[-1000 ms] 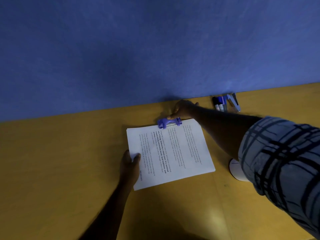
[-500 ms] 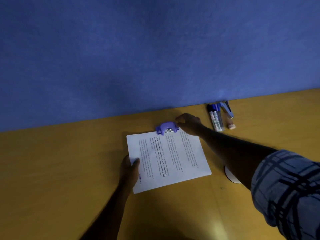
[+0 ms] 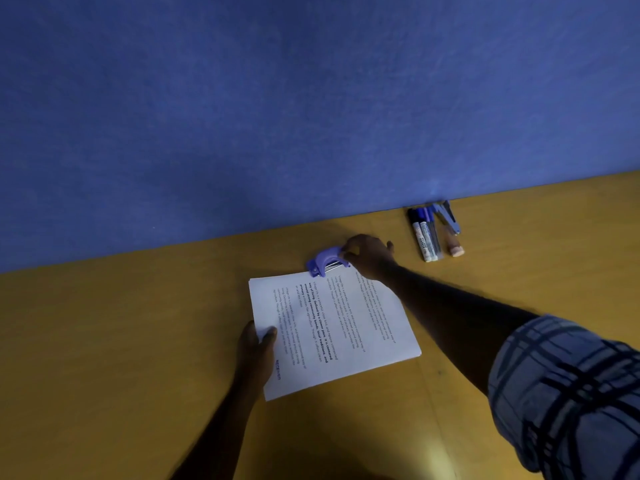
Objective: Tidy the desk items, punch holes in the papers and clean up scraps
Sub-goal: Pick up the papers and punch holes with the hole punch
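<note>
Right hand (image 3: 367,255) gripping small purple plastic hole punch (image 3: 325,261) at far edge of white printed paper stack (image 3: 332,330), left hand (image 3: 256,351) pinching the stack's near-left edge on yellow bench (image 3: 104,341)

Left hand (image 3: 257,344) flat, thumb out; right hand (image 3: 369,256) far forward, fingers pinched.

A stack of papers (image 3: 332,332) lies on the desk (image 3: 104,341). A hole punch (image 3: 325,261) sits at its far edge. Markers (image 3: 426,237), a stapler (image 3: 448,216) and a small cork-like item (image 3: 455,245) lie to the right against the back wall (image 3: 277,98).
</note>
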Available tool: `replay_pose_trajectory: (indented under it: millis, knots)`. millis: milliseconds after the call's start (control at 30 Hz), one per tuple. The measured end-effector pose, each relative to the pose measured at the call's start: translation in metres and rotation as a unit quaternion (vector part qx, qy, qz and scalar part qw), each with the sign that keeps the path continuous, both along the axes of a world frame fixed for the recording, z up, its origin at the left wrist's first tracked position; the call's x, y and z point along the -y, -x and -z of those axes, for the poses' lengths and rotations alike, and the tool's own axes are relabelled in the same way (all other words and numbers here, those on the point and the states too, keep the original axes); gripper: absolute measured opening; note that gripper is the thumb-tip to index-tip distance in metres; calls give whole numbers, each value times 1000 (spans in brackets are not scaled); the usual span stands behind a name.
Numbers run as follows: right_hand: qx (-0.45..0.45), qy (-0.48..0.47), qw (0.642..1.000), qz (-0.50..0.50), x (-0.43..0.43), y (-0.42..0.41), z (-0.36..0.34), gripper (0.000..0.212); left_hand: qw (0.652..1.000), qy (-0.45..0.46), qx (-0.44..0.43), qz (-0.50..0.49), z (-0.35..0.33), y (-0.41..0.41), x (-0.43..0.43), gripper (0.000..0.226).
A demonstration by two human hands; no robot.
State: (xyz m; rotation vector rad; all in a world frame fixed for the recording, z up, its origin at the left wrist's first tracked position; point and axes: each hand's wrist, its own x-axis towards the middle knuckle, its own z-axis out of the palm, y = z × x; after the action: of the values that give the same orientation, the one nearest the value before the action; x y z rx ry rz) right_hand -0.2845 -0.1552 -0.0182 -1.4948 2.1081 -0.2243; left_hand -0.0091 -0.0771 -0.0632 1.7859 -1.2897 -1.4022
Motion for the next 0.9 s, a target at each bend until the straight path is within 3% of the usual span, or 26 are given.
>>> replay_pose_trajectory:
  millis: [200,900]
  knots:
    - [-21,26,998,-52,1,-8,-2,33,1000,0,3,-5,0,3,-2,24]
    - [4,35,999,34,5,-6,3,18,1000,14,-4,-4,0,-4,-10,31]
